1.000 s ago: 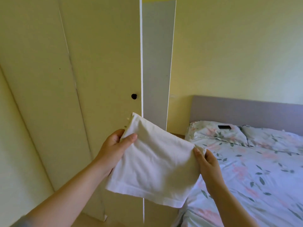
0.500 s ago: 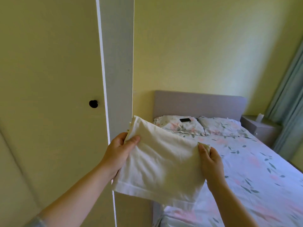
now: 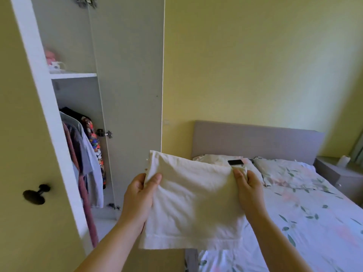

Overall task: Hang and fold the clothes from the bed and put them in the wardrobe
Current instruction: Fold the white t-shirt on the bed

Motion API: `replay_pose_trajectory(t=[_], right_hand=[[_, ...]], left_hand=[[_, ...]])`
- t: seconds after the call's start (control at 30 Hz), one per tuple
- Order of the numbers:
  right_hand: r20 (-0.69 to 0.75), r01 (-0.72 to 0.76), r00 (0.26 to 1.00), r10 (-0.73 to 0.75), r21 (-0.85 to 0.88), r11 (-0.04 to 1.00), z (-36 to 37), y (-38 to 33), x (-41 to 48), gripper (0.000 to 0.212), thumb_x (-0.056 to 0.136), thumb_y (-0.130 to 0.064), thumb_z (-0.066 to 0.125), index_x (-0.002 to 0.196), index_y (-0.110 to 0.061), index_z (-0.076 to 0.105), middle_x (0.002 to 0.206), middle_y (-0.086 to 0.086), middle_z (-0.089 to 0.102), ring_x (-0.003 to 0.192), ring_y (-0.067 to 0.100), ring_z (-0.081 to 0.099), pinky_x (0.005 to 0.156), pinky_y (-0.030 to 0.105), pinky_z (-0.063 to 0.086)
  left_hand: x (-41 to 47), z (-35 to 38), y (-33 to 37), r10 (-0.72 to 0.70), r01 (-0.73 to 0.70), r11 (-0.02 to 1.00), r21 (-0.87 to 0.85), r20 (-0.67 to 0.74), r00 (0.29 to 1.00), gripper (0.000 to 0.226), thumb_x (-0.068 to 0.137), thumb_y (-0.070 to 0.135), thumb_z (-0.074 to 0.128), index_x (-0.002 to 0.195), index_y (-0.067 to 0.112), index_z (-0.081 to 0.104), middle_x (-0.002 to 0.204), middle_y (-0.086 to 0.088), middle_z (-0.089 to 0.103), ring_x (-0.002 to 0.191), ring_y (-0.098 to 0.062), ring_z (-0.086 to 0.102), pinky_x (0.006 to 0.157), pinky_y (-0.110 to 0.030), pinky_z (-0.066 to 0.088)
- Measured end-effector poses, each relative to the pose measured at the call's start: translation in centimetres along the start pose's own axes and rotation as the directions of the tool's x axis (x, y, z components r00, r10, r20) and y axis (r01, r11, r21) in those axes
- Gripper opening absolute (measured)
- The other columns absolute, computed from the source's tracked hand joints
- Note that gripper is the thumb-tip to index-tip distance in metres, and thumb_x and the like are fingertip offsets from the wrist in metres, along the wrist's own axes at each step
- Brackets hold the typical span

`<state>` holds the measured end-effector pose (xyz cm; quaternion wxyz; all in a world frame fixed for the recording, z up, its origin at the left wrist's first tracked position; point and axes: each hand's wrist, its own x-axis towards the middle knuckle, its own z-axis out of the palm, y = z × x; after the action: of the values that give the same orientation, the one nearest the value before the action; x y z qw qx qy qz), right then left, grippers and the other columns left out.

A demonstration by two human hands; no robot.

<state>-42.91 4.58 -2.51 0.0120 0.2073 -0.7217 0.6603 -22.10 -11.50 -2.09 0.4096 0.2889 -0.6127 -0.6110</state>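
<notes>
White folded cloth (image 3: 192,203), both hands gripping

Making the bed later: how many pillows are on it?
2: the left pillow partly behind the white cloth, the right pillow beside it. The cloth may hide more.

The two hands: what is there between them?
A folded white garment spans the gap: the left hand grips its left edge, the right hand its upper right corner. The head view shows this.
</notes>
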Motion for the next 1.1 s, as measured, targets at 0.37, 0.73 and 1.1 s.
replay_pose_trajectory(t=[0.37,0.73,1.1], right_hand=[[-0.043,0.129,0.990,-0.133,-0.079,0.988,9.0,-0.2,11.0,0.040,0.097,-0.031,0.056,0.067,-0.014,0.036,0.058,-0.004,0.032,0.055,0.013,0.031,0.048,0.021,0.026],[0.266,0.257,0.929,-0.258,0.038,0.966,21.7,2.0,24.1,0.038,0.096,-0.034,0.058,0.075,-0.004,0.048,0.063,-0.001,0.042,0.060,0.013,0.038,0.048,0.022,0.029],[0.627,0.189,0.701,-0.339,0.294,0.937,38.0,-0.2,32.8,0.035,0.097,-0.037,0.056,0.071,-0.015,0.049,0.054,-0.016,0.047,0.051,0.001,0.040,0.047,0.015,0.031]], left_hand=[[11.2,2.0,-2.3,0.124,-0.107,0.991,0.081,-0.243,0.962,0.040,0.090,0.036,0.064,0.065,0.012,0.046,0.052,0.009,0.044,0.055,-0.012,0.044,0.057,-0.031,0.033],[23.6,1.0,-3.9,0.106,-0.051,0.990,0.135,-0.439,0.892,0.028,0.090,0.040,0.063,0.085,0.012,0.063,0.083,-0.009,0.067,0.080,-0.025,0.064,0.074,-0.041,0.050],[33.0,-4.7,0.8,0.169,0.022,0.960,0.278,-0.644,0.746,0.033,0.081,0.047,0.065,0.085,0.014,0.066,0.081,-0.007,0.070,0.075,-0.021,0.067,0.064,-0.031,0.048]])
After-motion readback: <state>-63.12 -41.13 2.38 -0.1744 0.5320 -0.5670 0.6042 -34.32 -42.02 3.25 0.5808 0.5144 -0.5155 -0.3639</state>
